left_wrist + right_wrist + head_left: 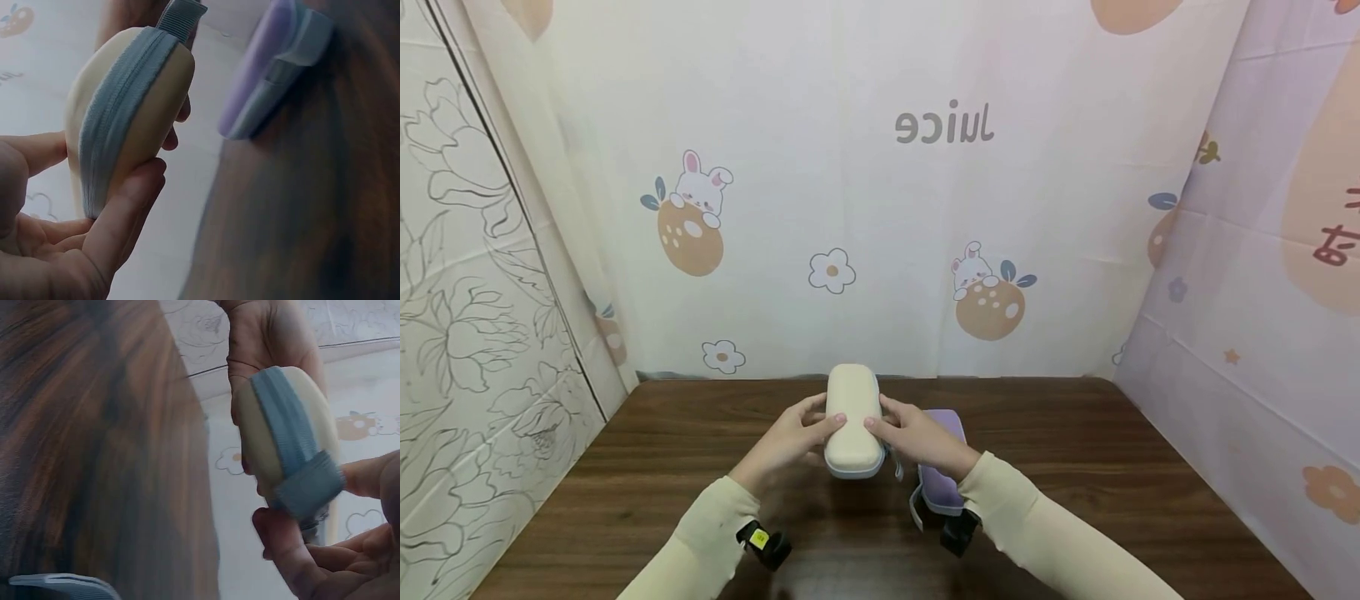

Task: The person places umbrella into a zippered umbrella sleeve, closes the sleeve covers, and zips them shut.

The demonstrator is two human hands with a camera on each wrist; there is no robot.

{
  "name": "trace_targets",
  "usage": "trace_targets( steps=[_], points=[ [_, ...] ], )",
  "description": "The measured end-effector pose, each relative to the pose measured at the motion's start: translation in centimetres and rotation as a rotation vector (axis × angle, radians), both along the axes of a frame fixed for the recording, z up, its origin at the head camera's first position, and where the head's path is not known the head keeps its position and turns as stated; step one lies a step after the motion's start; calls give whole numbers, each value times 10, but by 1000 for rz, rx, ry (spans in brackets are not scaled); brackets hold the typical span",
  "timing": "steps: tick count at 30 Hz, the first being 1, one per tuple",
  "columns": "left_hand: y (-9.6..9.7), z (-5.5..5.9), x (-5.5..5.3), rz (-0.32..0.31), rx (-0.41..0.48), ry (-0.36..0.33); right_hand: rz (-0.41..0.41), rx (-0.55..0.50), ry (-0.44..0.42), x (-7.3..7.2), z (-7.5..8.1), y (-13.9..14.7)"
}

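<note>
A cream zip case (853, 408) with rounded ends is held up above the table between both hands. My left hand (792, 439) grips its left side, thumb on the cream top and fingers curled beneath. From the other side my right hand (925, 437) grips it, its thumb also on top. A blue-grey zip band (119, 112) runs around the case, and a fabric strap (310, 485) sticks out near the right fingers. The zip looks closed along the part in the left wrist view.
A purple zip case (942, 490) with a pale strap lies on the brown wooden table (647, 475), partly hidden under the right forearm. Behind the table hangs a printed curtain (895, 317), with patterned side walls to left and right.
</note>
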State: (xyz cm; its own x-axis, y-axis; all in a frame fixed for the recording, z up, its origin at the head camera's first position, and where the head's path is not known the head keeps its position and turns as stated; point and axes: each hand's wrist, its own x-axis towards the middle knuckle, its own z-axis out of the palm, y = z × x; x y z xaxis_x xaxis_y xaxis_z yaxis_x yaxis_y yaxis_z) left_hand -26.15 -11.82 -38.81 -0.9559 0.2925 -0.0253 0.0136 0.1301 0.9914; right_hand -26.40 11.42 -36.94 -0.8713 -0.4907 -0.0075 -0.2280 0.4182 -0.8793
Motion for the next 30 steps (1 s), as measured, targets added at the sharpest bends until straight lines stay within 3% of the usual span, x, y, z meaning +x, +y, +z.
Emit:
trace_targets(
  steps=[8, 13, 30],
  points=[
    [0, -21, 6, -30, 2, -77, 63, 109, 5, 6, -14, -3],
    [-1, -32, 7, -46, -9, -110, 56, 181, -9, 10, -21, -6],
    [3, -53, 7, -76, -15, -137, 37, 294, -28, 11, -34, -11]
  ],
)
